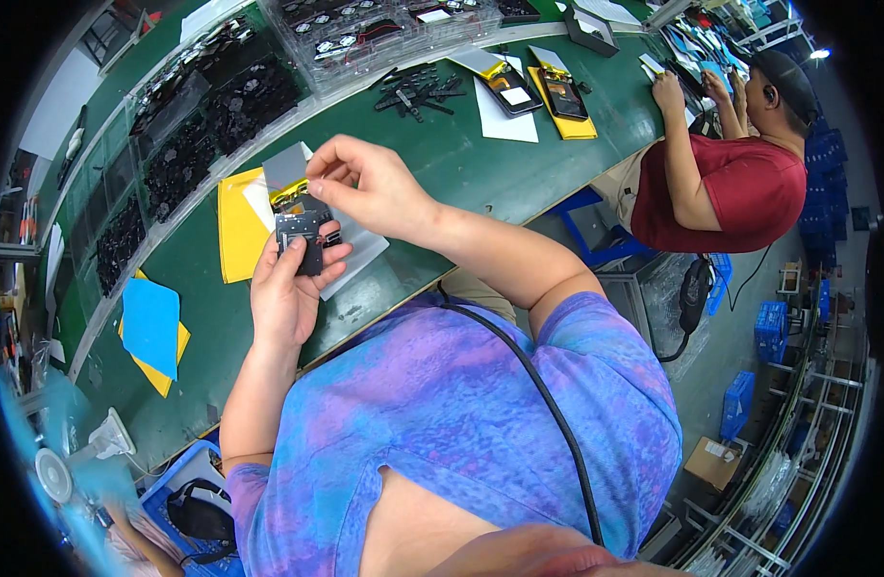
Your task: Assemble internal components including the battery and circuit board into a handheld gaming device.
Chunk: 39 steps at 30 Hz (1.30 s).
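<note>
My left hand (pixel 290 288) grips a small dark circuit-board part (pixel 303 238), thumb on its face and fingers around its far side. A yellow-taped piece (pixel 292 194) adjoins the board's upper end; whether the two are joined is unclear. Over that piece hovers my right hand (pixel 379 188), thumb and index finger pinched together. Anything between those fingertips is too small to make out. Under the hands lie a grey sheet (pixel 361 252) and a yellow envelope-like sheet (pixel 238 216).
Two open handheld devices (pixel 509 88) (pixel 563 94) lie on sheets beyond loose black strips (pixel 415 93). Clear trays (pixel 211 101) of dark parts line the green bench (pixel 404 279). A blue sheet (pixel 151 325) lies left, near a fan (pixel 53 475). A co-worker (pixel 726 188) sits right.
</note>
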Motion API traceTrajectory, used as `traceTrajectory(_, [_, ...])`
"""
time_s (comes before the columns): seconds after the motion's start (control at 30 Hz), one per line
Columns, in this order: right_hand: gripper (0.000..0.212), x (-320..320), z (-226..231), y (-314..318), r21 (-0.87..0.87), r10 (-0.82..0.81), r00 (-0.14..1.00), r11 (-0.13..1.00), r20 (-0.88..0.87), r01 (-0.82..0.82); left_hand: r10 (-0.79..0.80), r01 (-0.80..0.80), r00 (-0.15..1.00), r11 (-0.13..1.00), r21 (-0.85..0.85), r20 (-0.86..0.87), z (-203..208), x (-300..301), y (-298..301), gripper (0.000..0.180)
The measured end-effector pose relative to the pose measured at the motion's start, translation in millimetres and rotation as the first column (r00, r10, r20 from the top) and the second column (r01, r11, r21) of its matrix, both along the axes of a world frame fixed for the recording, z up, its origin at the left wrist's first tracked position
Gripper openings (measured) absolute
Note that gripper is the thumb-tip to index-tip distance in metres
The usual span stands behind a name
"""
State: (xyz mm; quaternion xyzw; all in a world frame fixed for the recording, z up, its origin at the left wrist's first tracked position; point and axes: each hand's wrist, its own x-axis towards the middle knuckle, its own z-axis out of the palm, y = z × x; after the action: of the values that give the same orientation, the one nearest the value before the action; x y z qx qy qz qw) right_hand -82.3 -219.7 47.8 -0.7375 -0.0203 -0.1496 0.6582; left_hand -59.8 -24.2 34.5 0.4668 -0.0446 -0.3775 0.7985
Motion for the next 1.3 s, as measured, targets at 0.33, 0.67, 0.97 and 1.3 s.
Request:
traceTrajectory(0.33, [0.016, -14.6, -9.1, 3.9, -0.13, 0.008, 0.998, 0.992, 0.058, 0.0, 0.066, -0.069, 0.997, 0.995, -0.078, -0.049, -11.1, 7.5, -0.6, 0.041])
traceTrajectory(0.67, [0.016, -17.1, -10.1, 6.8, -0.133, 0.021, 0.997, 0.991, 0.077, -0.011, 0.06, -0.073, 0.995, 0.98, -0.183, -0.074, -15.2, 8.3, -1.6, 0.049])
traceTrajectory(0.97, [0.015, -15.9, -12.2, 9.0, -0.179, 0.029, 0.996, 0.984, 0.082, -0.014, 0.065, -0.087, 0.992, 0.973, -0.212, -0.107, -21.4, 7.7, 1.3, 0.05])
traceTrajectory(1.3, [0.016, -13.4, -15.8, 7.3, -0.175, 0.034, 0.996, 0.984, 0.077, -0.02, 0.056, -0.077, 0.993, 0.975, -0.207, -0.104, -25.5, 9.2, 0.4, 0.051])
